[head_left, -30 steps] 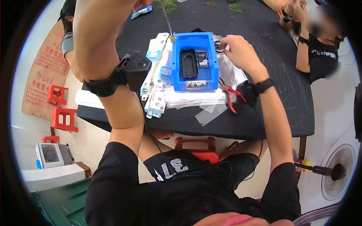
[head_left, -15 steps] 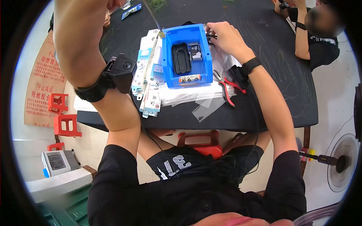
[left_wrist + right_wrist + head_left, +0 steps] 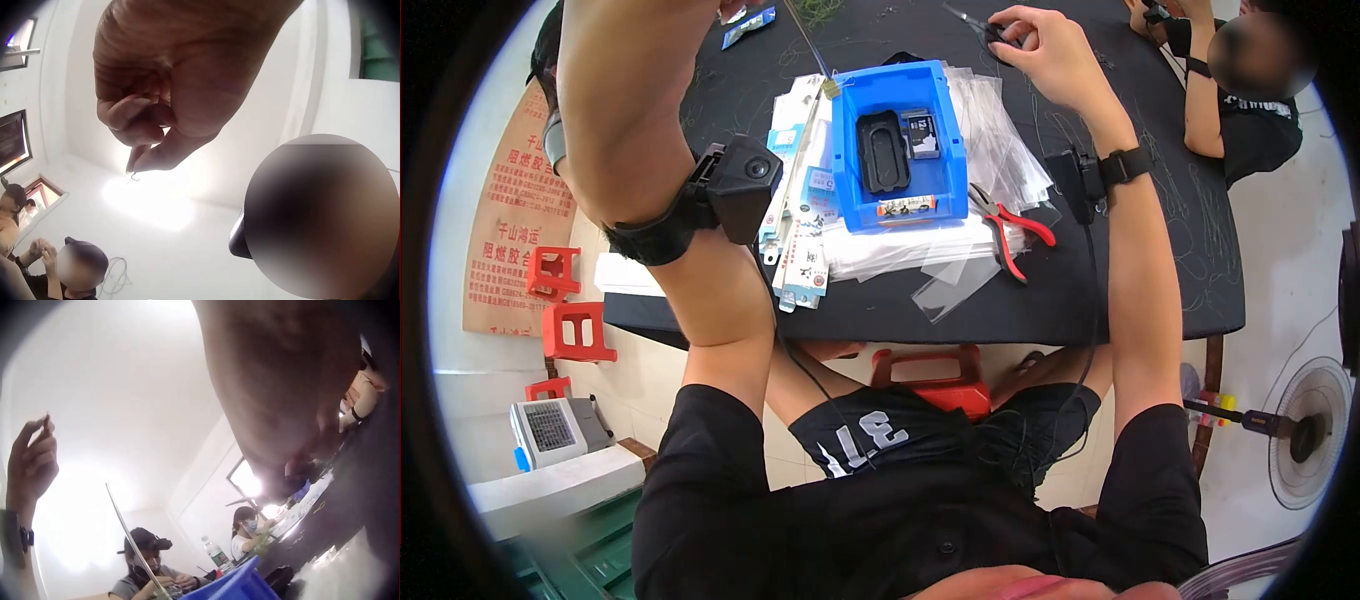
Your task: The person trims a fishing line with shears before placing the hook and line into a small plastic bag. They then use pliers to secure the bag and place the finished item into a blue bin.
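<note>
My left hand is raised high, nearly out of the top of the head view. Its thumb and forefinger pinch a tiny curved hook, seen against the bright wall in the left wrist view. Black-handled scissors are in my right hand, over the far right of the table, blades pointing away to the left. Between the hands stands a blue bin with a black tray and a small black-and-white box inside. A thin rod rises from the bin's far left corner.
Clear plastic sleeves lie under and right of the bin, printed cards to its left. Red-handled pliers lie near the front. A blue packet and green line are farther back. Other people sit around the table.
My right hand reached to the bin's right side, took hold of the scissors there and lifted them away to the far right. The left hand stays raised.
</note>
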Tool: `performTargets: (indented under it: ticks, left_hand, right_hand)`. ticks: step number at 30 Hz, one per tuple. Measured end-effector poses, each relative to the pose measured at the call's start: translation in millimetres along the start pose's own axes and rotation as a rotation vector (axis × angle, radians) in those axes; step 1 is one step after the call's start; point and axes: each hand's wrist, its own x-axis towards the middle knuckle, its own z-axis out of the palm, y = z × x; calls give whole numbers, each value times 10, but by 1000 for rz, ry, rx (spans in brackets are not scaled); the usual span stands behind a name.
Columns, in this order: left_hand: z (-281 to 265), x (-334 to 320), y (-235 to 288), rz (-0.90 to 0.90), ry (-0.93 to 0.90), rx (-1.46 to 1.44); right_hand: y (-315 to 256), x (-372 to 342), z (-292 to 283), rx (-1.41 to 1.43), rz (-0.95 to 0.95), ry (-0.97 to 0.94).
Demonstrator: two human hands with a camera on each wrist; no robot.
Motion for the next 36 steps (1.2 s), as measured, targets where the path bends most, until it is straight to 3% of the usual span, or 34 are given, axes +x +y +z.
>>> performTargets:
  ticks: [2, 5, 7, 8, 10, 11, 14, 17, 23, 27, 30, 34, 36]
  left_hand:
    - [-14, 5, -12, 6, 2, 9]
    - [-46, 27, -11, 2, -23, -18]
    - [-50, 24, 6, -123, -27, -53]
    - [-50, 38, -34, -90, -14, 0]
    - [-31, 47, -86, -174, 20, -109]
    - [-118, 92, -121, -192, -84, -156]
    - [-100, 60, -223, -105, -55, -39]
    - [-154, 95, -269, -147, -51, -59]
    - [-122, 147, -373, -47, 6, -310]
    - [-97, 161, -417, 7, 18, -400]
    - [-122, 149, -420, -9, 43, -363]
    - [48, 326, -271, -2, 45, -374]
    - [510, 796, 90, -1028, 586, 311]
  right_hand:
    - [-107, 85, -113, 98, 52, -15]
    - [-220, 240, -271, 514, 200, 60]
    - [-393, 316, -390, 660, 58, 205]
    - [-431, 410, -424, 702, 32, 270]
    - [-709, 397, -507, 678, -41, 313]
    - [-864, 429, -554, 651, -97, 362]
    - [-1050, 499, -481, 854, -239, 477]
    - [-1173, 426, -508, 828, -214, 330]
    - [-1293, 329, -463, 980, -287, 214]
    - [-1288, 360, -343, 865, -371, 275]
    - [-1277, 394, -293, 553, -462, 391]
    - [-1318, 479, -254, 824, -439, 478]
    - [-1381, 457, -268, 856, -446, 480]
